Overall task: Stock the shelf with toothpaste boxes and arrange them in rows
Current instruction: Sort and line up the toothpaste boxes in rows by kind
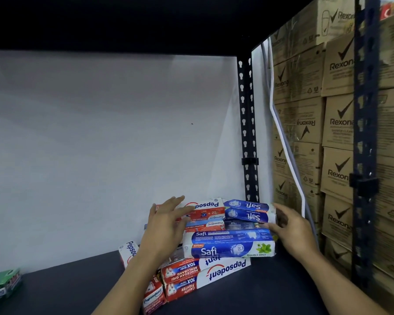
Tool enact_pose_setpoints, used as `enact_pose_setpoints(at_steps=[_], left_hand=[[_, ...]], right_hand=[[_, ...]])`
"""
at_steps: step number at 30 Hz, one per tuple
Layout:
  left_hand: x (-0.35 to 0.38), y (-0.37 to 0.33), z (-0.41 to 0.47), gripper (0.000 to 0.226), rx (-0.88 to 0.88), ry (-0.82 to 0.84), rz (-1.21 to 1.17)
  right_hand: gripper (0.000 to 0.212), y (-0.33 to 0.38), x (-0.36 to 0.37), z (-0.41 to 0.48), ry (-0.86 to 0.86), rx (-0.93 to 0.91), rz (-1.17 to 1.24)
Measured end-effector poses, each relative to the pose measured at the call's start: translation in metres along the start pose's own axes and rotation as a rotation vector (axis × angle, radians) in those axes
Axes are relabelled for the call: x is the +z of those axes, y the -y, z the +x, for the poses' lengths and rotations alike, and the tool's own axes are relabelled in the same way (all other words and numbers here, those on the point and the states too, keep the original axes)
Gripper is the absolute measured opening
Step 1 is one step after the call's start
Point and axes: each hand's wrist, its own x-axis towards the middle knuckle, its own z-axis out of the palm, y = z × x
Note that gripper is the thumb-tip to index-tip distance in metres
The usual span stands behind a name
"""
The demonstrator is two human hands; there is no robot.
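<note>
A loose pile of toothpaste boxes lies on the dark shelf board (pixel 77 285) near its right rear corner. Red and white Pepsodent boxes (pixel 223 272) form the bottom. Blue Safi boxes (pixel 228 245) lie on top, with more Pepsodent boxes (pixel 205 210) behind. My left hand (pixel 166 221) hovers with spread fingers over the left end of the upper Pepsodent boxes, touching them. My right hand (pixel 291 228) grips the right end of the top blue Safi box (pixel 248 212), which lies tilted at the back of the pile.
The white back wall (pixel 100 144) closes the shelf behind. A dark perforated upright post (pixel 248 137) stands at the right rear corner. Stacked brown Rexona cartons (pixel 337 123) fill the space to the right. Green packs (pixel 2 285) sit at the far left edge.
</note>
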Motion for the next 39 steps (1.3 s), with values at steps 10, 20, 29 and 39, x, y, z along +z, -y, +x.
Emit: enact_pose_setpoints(at_steps=[10,20,29,39], left_hand=[[0.015,-0.021,-0.007,0.053,0.148,0.160,0.115],[-0.002,-0.016,-0.009,0.054,0.111,0.156,0.062],[0.006,-0.045,-0.022,0.051,0.271,0.298,0.047],[0.005,-0.043,-0.034,0.058,0.182,0.175,-0.181]], right_hand=[[0.056,-0.003,-0.007,-0.014,0.176,0.040,0.038],[0.065,0.000,-0.017,-0.035,0.311,-0.037,0.058],[0.040,0.031,-0.040,-0.060,0.046,-0.133,-0.063],[0.038,0.072,-0.074,-0.076,-0.040,-0.181,0.049]])
